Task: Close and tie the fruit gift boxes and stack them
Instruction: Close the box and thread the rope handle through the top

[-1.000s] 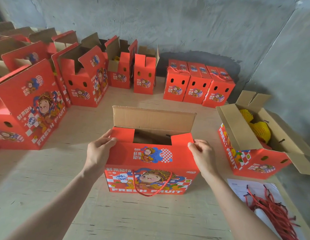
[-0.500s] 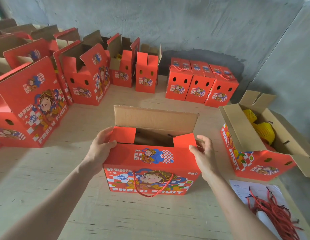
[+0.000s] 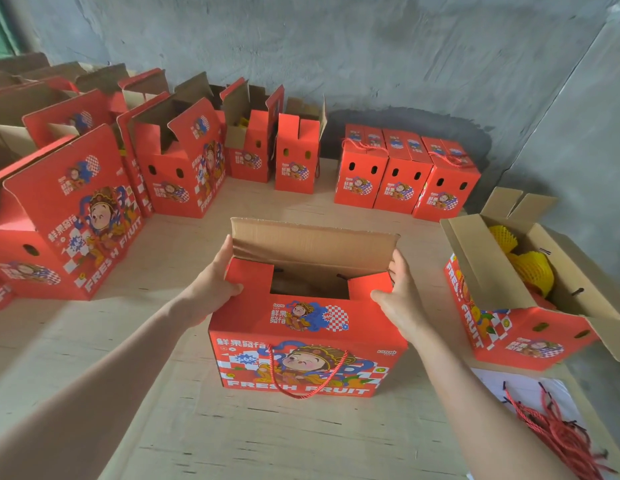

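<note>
Head: left hand (image 3: 217,284), right hand (image 3: 400,299) grip box (image 3: 308,344); contents hidden.

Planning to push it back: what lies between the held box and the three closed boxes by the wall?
In the head view, only bare tabletop separates the held box from the three closed boxes.

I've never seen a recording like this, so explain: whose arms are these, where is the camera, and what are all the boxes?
No machine here: these are a person's bare arms, filmed by one head-worn camera looking down. The left hand and right hand grip the top ends of a red gift box, its top not yet closed. On the wooden surface are open boxes at left, three closed boxes by the wall, a box of netted yellow fruit at right, and red cords.
</note>
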The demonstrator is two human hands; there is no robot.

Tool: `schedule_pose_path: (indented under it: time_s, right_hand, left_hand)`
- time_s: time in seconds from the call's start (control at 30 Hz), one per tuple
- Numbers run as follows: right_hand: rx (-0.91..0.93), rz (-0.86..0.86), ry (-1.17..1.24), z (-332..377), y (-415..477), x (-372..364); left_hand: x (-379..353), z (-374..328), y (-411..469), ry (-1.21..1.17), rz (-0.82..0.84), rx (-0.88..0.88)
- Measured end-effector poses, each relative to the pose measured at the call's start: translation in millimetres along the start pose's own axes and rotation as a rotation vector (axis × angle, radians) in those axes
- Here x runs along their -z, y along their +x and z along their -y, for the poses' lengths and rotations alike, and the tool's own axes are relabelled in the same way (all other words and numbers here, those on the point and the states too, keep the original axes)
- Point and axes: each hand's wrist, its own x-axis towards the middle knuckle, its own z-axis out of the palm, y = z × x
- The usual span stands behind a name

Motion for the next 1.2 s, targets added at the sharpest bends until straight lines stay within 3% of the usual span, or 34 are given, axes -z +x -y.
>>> schedule_pose_path:
  time_s: [0.3,0.43,0.6,0.7,0.8,0.87,0.97,1.03,1.1,1.2]
  right_hand:
    - [0.078,-0.202,0.321,-0.5,-9.8,3.9]
    - [-0.006,-0.091,0.655,-2.4,-21.2,11.0]
    - [0.282,0.008,0.039,-10.6,-26.8,12.2]
    - [0.334,-0.025,-0.075,-10.2,-27.0,12.0]
    - [0.349,-0.024,-0.119,-10.1,-28.9,13.2]
    - [0.343,-0.018,-0.134,-8.7,-30.4,13.8]
    - [0.345,-0.017,-0.152,-6.1,-33.0,14.3]
    - [0.354,-0.007,-0.183,-4.9,-33.6,15.2]
    - [0.352,0.014,-0.235,-3.8,-32.3,17.6]
    - [0.390,0.035,-0.346,-2.3,-31.4,19.7]
  left_hand:
    - [-12.7,20.6,-11.3,0.064,-0.181,-0.126]
    - [-12.1,19.5,-11.4,0.105,-0.242,-0.114]
    - [-13.2,18.6,-11.6,0.130,-0.268,-0.106]
    - [-8.2,17.3,-14.4,0.093,-0.202,-0.101]
    - [10.5,10.1,-12.6,0.004,0.033,-0.013]
    - [18.8,0.3,-6.4,0.174,0.090,-0.011]
    - [13.8,-13.9,6.5,0.799,0.037,-0.191]
    - [6.0,-20.6,12.7,1.076,0.125,-0.297]
    - [3.3,-21.6,16.1,1.179,0.209,-0.313]
    - [1.6,-18.5,12.6,1.171,0.194,-0.312]
